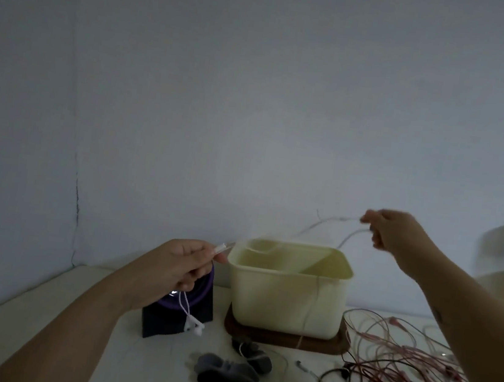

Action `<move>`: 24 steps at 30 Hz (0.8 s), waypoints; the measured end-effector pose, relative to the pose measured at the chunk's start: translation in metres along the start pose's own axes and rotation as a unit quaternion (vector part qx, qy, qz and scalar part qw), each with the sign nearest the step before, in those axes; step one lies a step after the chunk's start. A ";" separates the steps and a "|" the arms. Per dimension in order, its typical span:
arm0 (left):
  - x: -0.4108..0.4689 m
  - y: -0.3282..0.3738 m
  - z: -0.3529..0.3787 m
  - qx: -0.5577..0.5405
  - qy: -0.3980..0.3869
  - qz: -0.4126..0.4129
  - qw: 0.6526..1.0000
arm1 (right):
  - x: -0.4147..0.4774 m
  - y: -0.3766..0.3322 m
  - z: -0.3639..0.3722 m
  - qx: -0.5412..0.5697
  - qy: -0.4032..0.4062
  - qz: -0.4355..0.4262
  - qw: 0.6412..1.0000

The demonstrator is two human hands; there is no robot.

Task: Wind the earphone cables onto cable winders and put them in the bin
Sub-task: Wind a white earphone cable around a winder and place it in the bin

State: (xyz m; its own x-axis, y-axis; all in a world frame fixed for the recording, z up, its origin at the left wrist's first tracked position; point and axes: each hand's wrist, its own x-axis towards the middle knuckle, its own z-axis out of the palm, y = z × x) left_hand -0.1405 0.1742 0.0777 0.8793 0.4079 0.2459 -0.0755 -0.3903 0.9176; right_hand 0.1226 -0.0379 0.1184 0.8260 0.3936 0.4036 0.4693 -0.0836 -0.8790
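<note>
Cable (344, 218) stretches from left hand (183, 265) to right hand (396, 230).

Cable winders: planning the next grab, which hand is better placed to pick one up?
Left, probably: the left hand is low, near the grey cable winders, though it pinches the white cable too; the right hand holds it raised above the bin.

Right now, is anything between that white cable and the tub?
Nothing visible. The tub has no lid, and the white cable, pinched by the left hand and right hand, loops at its open top.
</note>
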 end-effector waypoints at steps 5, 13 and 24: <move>0.000 -0.012 0.015 0.073 -0.008 0.029 0.997 | -0.032 0.043 -0.007 -0.281 -0.238 0.074 0.927; 0.000 -0.018 0.052 0.265 0.032 0.187 0.945 | -0.081 -0.015 0.045 -0.168 -0.220 -0.223 0.934; 0.023 -0.033 0.055 0.310 0.140 0.310 0.888 | -0.074 0.009 0.093 -0.056 -0.167 -0.317 0.932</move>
State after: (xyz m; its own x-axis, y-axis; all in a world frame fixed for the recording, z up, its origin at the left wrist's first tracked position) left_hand -0.0926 0.1512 0.0362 0.6015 0.1124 0.7909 -0.1545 -0.9550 0.2532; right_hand 0.0368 0.0178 0.0573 0.2374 0.6581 0.7145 0.8751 0.1745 -0.4514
